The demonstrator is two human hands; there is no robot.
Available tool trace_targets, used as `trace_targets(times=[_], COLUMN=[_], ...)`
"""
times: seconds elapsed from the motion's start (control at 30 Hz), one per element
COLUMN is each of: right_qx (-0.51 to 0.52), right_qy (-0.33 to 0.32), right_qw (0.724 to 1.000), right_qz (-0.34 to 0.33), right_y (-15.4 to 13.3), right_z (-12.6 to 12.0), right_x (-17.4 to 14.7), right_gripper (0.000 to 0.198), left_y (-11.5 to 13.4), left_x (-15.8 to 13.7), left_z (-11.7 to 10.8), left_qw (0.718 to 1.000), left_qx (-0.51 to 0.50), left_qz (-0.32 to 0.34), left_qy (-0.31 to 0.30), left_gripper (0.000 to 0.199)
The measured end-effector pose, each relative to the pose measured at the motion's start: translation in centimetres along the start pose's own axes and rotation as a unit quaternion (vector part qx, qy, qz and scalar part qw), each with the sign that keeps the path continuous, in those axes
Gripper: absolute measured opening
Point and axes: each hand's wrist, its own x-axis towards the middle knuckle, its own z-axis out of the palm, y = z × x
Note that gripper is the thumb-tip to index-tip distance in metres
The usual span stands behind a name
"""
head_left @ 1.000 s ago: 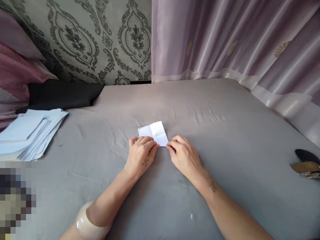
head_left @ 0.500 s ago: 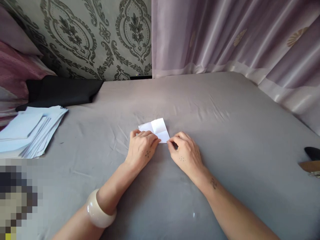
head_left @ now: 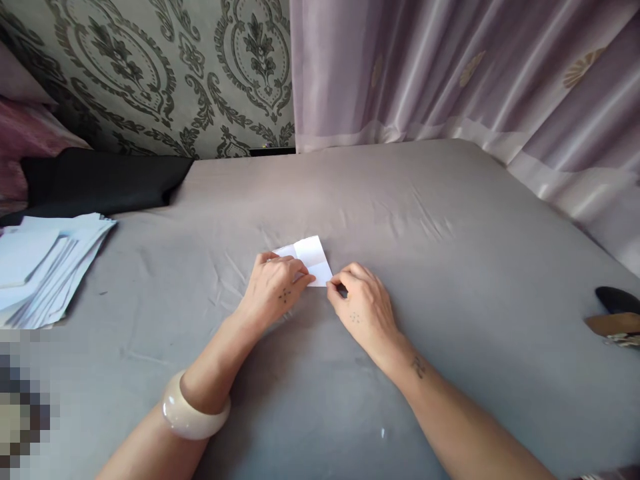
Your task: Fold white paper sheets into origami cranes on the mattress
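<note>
A small white sheet of paper (head_left: pixel 311 251) with crossing crease lines lies on the grey cloth surface, between and just beyond my hands. My left hand (head_left: pixel 277 285) covers its lower left part, thumb and fingers closed on the near edge. At the paper's near right corner, my right hand (head_left: pixel 361 298) pinches with thumb and forefinger together. The part of the paper under my left fingers is hidden. A cream bangle (head_left: pixel 193 410) sits on my left forearm.
A stack of white papers (head_left: pixel 47 263) lies at the left, with a folded black cloth (head_left: pixel 105 180) behind it. Patterned wallpaper (head_left: pixel 195 73) and a mauve curtain (head_left: pixel 400 67) border the far side. A brown and black object (head_left: pixel 613 323) stands at the right edge.
The whole view has shifted slightly, so the hands and paper appear a little further left. Both hands stay at the paper's near edge, with little change in their grip.
</note>
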Motion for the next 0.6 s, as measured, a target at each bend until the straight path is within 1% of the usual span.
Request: trace_targets(times=[0.1, 0.27, 0.37, 0.6], right_qx=[-0.005, -0.014, -0.01, 0.043], right_qy=[-0.001, -0.018, -0.025, -0.033], right_qw=[1.0, 1.0, 0.999, 0.998], right_qz=[-0.001, 0.01, 0.017, 0.043], right_y=[0.01, -0.1, -0.12, 0.42], right_z=[0.07, -0.09, -0.09, -0.22], right_x=[-0.03, 0.01, 0.09, 0.27], right_gripper=[0.016, 0.014, 0.014, 0.01], left_y=[-0.18, -0.26, -0.24, -0.14], left_x=[0.13, 0.33, 0.41, 0.37], left_z=[0.12, 0.31, 0.37, 0.24], left_qw=[1.0, 0.999, 0.999, 0.999], left_qx=[-0.002, 0.007, 0.009, 0.014], left_qz=[-0.001, -0.012, -0.016, -0.008], left_qy=[-0.005, -0.03, -0.032, -0.036], left_gripper=[0.024, 0.023, 0.022, 0.022])
